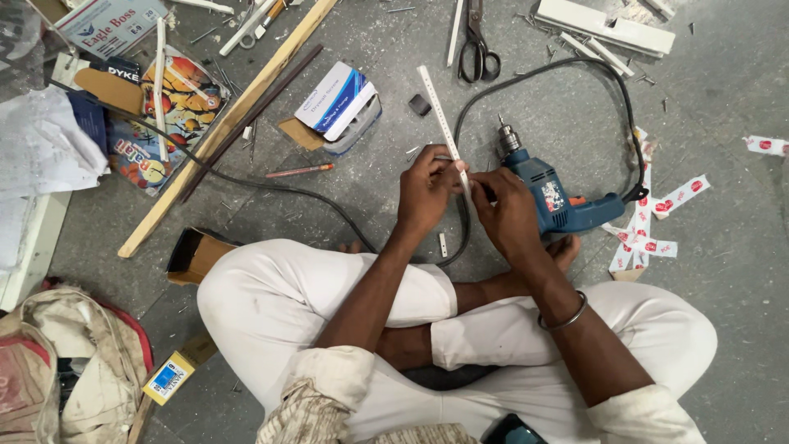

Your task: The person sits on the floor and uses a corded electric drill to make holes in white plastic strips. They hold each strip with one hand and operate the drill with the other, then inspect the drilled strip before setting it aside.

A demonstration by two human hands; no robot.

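White strip (441, 119), long, thin, w/ holes, gripped by left hand (425, 193) & right hand (508, 215)

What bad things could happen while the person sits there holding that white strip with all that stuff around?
The thin white strip, pinched by the left hand and right hand, might bend or snap. The blue electric drill lies by the bare foot with its bit pointing out, so a bump could hurt. Its black cord loops around the floor and could snag a leg.
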